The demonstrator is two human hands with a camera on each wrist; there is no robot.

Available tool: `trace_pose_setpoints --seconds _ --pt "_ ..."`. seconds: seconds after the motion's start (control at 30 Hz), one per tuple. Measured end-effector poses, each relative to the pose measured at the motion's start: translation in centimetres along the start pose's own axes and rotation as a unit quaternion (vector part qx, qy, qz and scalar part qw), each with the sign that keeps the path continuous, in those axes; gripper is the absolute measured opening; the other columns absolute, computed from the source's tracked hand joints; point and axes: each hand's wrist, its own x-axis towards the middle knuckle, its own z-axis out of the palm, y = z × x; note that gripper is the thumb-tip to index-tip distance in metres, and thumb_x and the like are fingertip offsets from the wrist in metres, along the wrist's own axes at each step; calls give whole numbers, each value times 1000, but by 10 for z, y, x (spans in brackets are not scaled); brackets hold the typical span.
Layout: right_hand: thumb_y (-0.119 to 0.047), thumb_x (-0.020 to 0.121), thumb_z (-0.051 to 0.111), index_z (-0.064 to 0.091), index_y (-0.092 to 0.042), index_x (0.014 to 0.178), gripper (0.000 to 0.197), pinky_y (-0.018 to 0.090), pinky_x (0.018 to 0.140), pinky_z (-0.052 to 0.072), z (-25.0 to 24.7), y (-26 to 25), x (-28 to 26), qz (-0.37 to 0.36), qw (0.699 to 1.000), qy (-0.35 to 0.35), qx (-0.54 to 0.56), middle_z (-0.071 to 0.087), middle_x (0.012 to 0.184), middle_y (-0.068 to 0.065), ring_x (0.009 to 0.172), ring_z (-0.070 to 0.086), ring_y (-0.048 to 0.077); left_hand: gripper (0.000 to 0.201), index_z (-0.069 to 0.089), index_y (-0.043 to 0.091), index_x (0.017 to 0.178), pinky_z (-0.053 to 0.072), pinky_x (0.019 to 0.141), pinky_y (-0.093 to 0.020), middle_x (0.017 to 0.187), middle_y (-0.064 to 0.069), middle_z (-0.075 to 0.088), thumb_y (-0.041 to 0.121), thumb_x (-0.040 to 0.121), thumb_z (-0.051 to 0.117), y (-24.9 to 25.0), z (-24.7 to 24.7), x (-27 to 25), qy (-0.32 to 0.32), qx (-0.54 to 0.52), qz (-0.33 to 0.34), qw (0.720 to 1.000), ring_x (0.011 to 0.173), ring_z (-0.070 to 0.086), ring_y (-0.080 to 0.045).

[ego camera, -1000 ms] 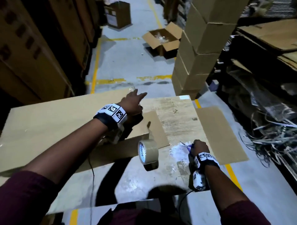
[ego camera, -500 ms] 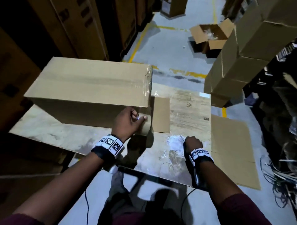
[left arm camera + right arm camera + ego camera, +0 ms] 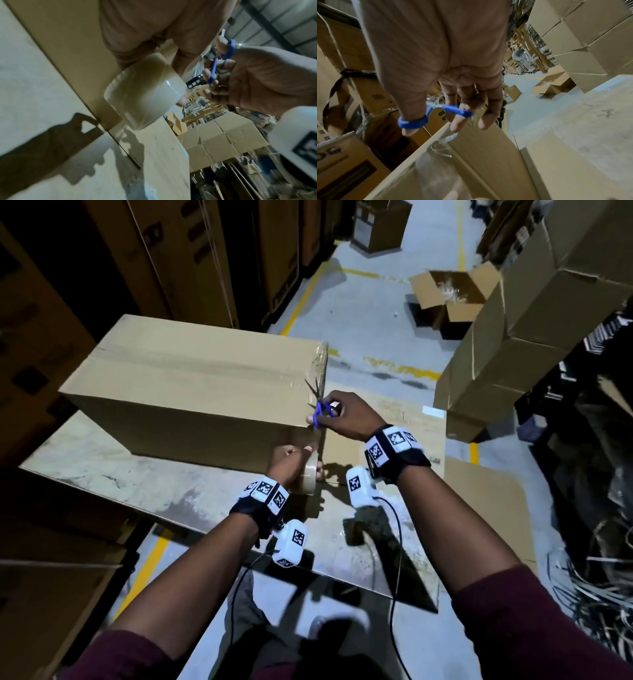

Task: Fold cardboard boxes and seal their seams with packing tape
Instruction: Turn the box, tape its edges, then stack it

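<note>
A large brown cardboard box [image 3: 191, 385] stands on the worn table [image 3: 144, 491], its top seam under clear tape that wraps over the right end. My left hand [image 3: 291, 463] grips a roll of clear packing tape [image 3: 308, 474] low at the box's near right corner; the roll [image 3: 145, 93] fills the left wrist view. My right hand [image 3: 346, 414] holds blue-handled scissors [image 3: 320, 409] just above, thumb and fingers through the blue loops [image 3: 436, 115], the blades open at the box's right edge. A strip of tape [image 3: 440, 146] hangs over that edge.
A flat cardboard sheet [image 3: 489, 508] lies on the table's right side. Stacked sealed boxes [image 3: 534, 326] rise at the right, with an open box [image 3: 452, 296] on the floor behind. Tall cartons [image 3: 171, 258] line the left. Loose strapping [image 3: 599, 577] lies at the lower right.
My right hand has lifted from the table with the scissors and moved up to the box's right edge. My left hand still grips the tape roll at the box's corner.
</note>
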Motion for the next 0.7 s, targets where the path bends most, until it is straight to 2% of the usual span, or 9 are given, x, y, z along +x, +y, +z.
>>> trace_pose_setpoints --seconds 0.07,0.13,0.2,0.3,0.43,0.63,0.7 --pt "-33 86 81 68 -18 95 22 25 61 43 -6 4 -4 -1 999 -50 21 61 68 -20 61 51 1 9 50 6 102 54 46 -36 69 -22 65 5 99 58 1 -7 -2 -7 -8 15 1000 42 61 -24" --pt "-27 91 77 69 -24 101 13 27 63 46 -21 17 -17 12 992 -121 42 64 70 -20 69 54 4 15 54 5 114 59 52 -38 82 -26 69 2 99 54 4 -17 -3 -58 6 9 998 51 67 -28" --pt "-28 91 76 72 -26 111 20 29 67 46 -35 33 -30 44 975 -216 30 68 82 -9 80 56 10 20 59 1 118 60 63 -40 94 -30 71 3 98 54 6 -28 -4 -110 35 -2 993 64 70 -33" --pt "-30 88 79 74 -31 118 31 30 71 45 -45 48 -35 93 947 -306 7 64 85 -3 85 52 15 27 62 -2 119 59 70 -43 106 -32 70 11 95 62 8 -34 -8 -125 41 -16 991 75 71 -35" --pt "-27 86 80 73 -31 122 36 30 78 47 -39 38 -19 114 927 -356 -19 68 93 -1 92 53 16 28 63 -1 114 58 60 -37 102 -31 70 20 96 65 10 -31 -9 -110 34 -18 993 69 71 -32" --pt "-48 58 80 75 -35 112 56 29 75 47 -34 27 -3 135 918 -373 -20 72 105 9 92 54 16 34 61 -6 119 58 58 -35 91 -26 72 20 97 65 9 -31 -8 -99 28 -20 994 65 71 -30" --pt "-49 56 80 77 -37 108 53 29 73 44 -35 28 0 135 917 -375 -20 73 105 10 94 55 16 31 62 -4 116 58 57 -34 90 -25 72 20 97 64 9 -30 -8 -100 28 -21 994 64 71 -29"
